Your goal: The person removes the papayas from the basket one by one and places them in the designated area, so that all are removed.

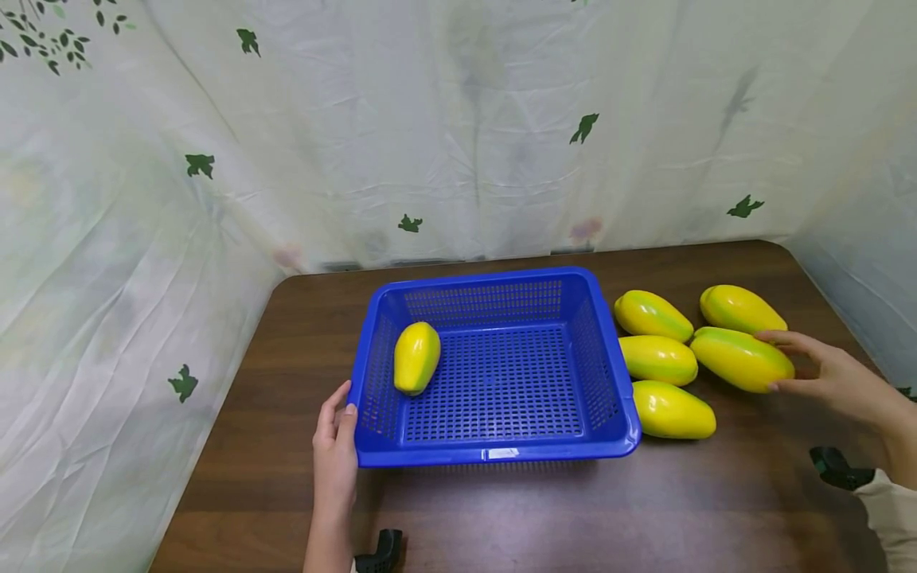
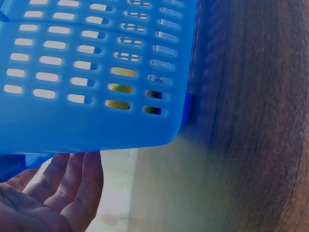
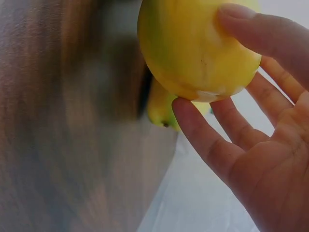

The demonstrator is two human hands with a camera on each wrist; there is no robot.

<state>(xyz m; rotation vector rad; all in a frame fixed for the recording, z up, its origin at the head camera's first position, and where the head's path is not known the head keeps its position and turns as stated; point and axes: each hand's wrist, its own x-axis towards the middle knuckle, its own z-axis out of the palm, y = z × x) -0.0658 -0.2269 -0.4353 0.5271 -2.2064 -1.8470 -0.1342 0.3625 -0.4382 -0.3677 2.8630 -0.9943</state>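
The right hand (image 1: 834, 374) is spread around the near end of a mango (image 1: 741, 359), thumb on top and fingers (image 3: 203, 130) under its tip, closing on it but not yet clamped; the fruit lies on the desk (image 1: 501, 509) at the right, just in front of that palm. The left hand (image 1: 335, 446) is laid with straight fingers against the front left corner of the basket (image 1: 494, 455), holding nothing. The mango is judged smooth, stiff and probably light and somewhat slippery, so it is best taken across its thick middle rather than by the tapered tip. Four more mangoes (image 1: 657, 360) lie beside it, between it and the basket; one mango (image 1: 416, 357) already lies inside the basket, near the left wall
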